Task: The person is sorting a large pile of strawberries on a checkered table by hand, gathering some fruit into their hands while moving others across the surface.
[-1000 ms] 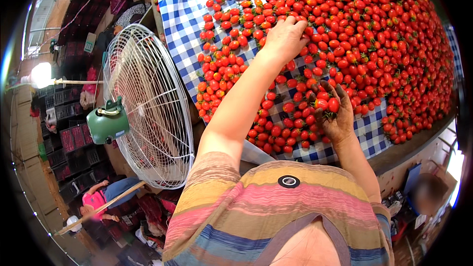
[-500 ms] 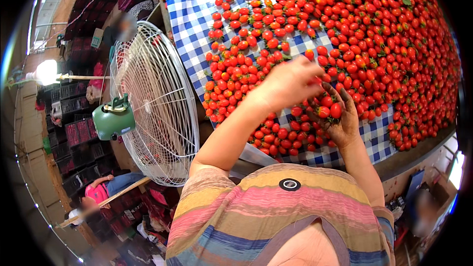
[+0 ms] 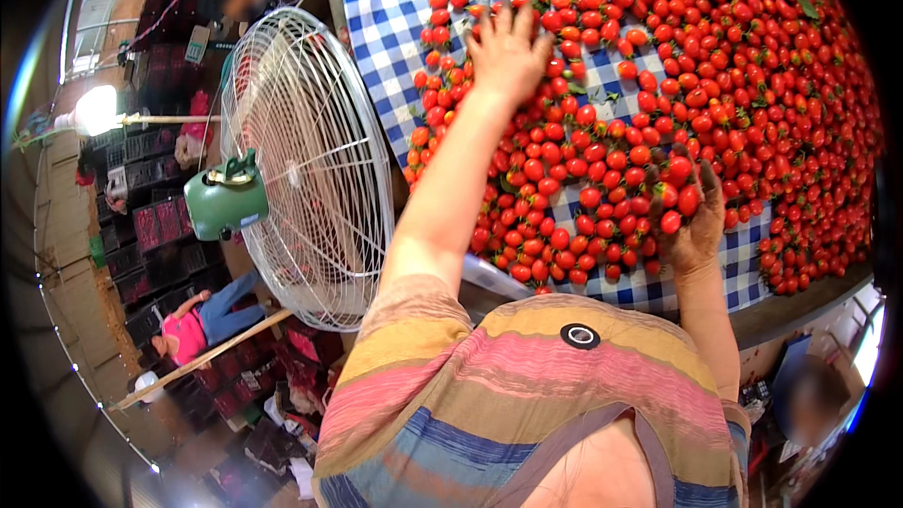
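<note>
Small red cherry tomatoes (image 3: 583, 169), many with green stems, cover much of a blue-and-white checked tablecloth (image 3: 376, 23). My left hand (image 3: 508, 55) reaches out over the far left part of them, palm down, its fingers spread and touching the fruit. Nearer to me and to the right, my right hand (image 3: 698, 237) is turned up, with dark stained fingers curled around several cherry tomatoes (image 3: 675, 196). Part of its fingers is hidden by the fruit.
A large wire-caged fan (image 3: 310, 169) with a green motor stands at the table's left. Beyond it are stacked dark crates (image 3: 155, 226) and a person in a pink top (image 3: 185, 329). The tomatoes lie deepest on the right, up to the table edge (image 3: 800, 306).
My left hand has moved from beside my right hand to the far left and spread its fingers on the tomatoes. More tomatoes lie near me, and my right hand still holds some.
</note>
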The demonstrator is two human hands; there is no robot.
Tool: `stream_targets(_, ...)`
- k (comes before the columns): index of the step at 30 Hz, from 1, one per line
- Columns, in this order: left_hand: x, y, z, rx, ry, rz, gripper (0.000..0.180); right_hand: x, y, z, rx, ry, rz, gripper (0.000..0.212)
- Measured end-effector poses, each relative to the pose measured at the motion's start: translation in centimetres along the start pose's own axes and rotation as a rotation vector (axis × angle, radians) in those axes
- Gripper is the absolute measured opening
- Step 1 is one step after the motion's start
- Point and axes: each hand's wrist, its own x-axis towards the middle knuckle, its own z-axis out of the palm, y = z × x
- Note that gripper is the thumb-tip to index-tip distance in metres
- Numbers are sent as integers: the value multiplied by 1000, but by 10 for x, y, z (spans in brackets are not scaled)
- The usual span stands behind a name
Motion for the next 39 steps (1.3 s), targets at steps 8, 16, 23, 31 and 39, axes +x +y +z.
stream_targets(8, -197, 46, -58, -74, -175, 116, 70, -6, -15, 1, 54, -49, 8, 44)
stream_targets(16, -247, 47, -75, -190, -347, 414, 78, -20, -44, 18, 195, -208, -87, 44)
stream_targets(23, -115, -32, -36, 92, -123, 52, 64, -70, -75, 17, 117, -214, -251, 47)
stream_targets(31, -123, -47, -50, 81, -139, -122, 62, -95, -96, -28, 13, 62, -427, 41)
stream_targets(39, -233, -47, -125, -59, -215, -65, 45, -79, -72, -18, -31, -32, -257, 40)
